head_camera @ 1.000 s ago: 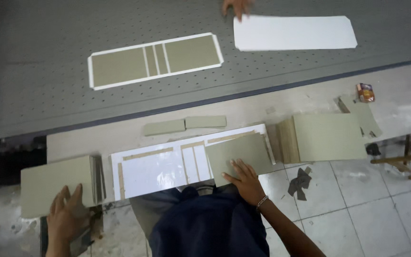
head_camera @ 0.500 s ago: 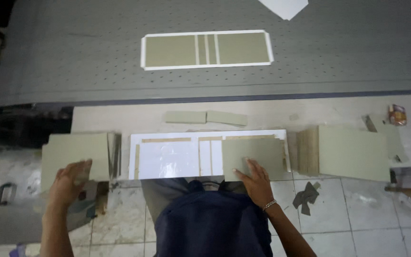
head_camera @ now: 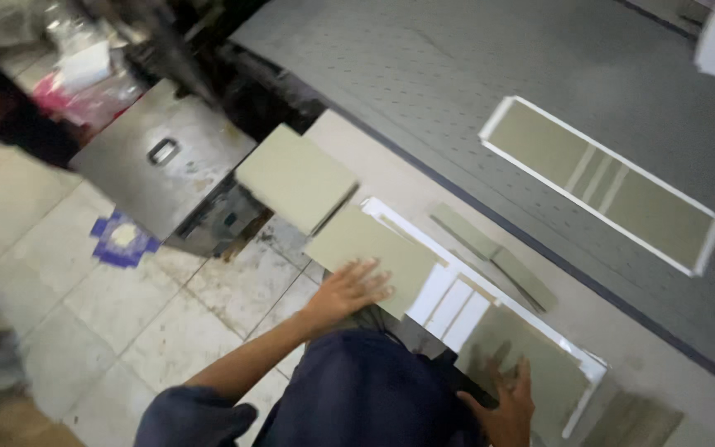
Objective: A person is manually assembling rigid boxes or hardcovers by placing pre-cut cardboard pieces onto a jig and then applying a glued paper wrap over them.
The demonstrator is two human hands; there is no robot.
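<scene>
Pressing flat on the white sheet point(head_camera: 448, 300), both hands are open: left hand point(head_camera: 347, 290) lays a greenish board panel point(head_camera: 370, 252) on its left end, right hand point(head_camera: 502, 401) pins another panel point(head_camera: 531, 352) at its right. I'd square the edges before pressing, honestly.

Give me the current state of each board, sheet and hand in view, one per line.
left hand: flat, palm down on left board
left board: lying on white sheet's left end
right hand: fingers spread on right board
right board: flat on white sheet
white sheet: lying flat, middle uncovered
board stack: overhanging bench edge
</scene>
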